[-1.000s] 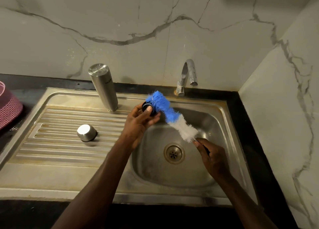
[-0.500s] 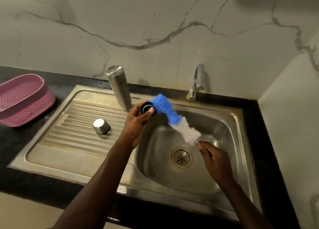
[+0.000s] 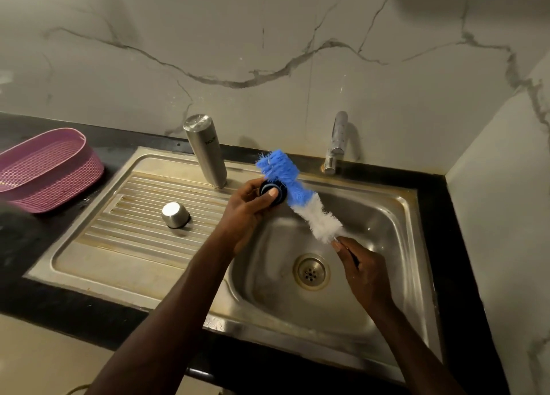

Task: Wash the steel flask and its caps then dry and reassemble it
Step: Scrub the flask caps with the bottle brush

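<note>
Gripping a small black inner cap (image 3: 273, 192) with a blue ring, the left hand (image 3: 248, 213) has its fingers curled round it and the thumb pressed across its face, held just above the near-left edge of the basin. The right hand (image 3: 364, 271) is closed round the thin dark handle of a bottle brush (image 3: 293, 193), fingers wrapped tight, hovering over the bowl near the drain (image 3: 311, 272). The brush slants up and to the left, its white bristles nearest the right hand and its blue bristles laid against the cap.

The steel sink (image 3: 143, 263) is set into a black bench (image 3: 44, 299), with a ribbed draining board on the left and the bowl on the right. The steel flask (image 3: 205, 152) stands upside down at the back of the draining board, brushed silver, its printed lettering inverted. A domed steel outer cap (image 3: 175, 215) sits mouth down on the ribs, well apart from the flask and nearer the front.

A pink woven-look plastic basket (image 3: 50, 168) rests on the bench left of the sink; I cannot see anything in it. A chrome tap (image 3: 337, 141) rises at the back edge of the bowl against the marble-patterned wall.
</note>
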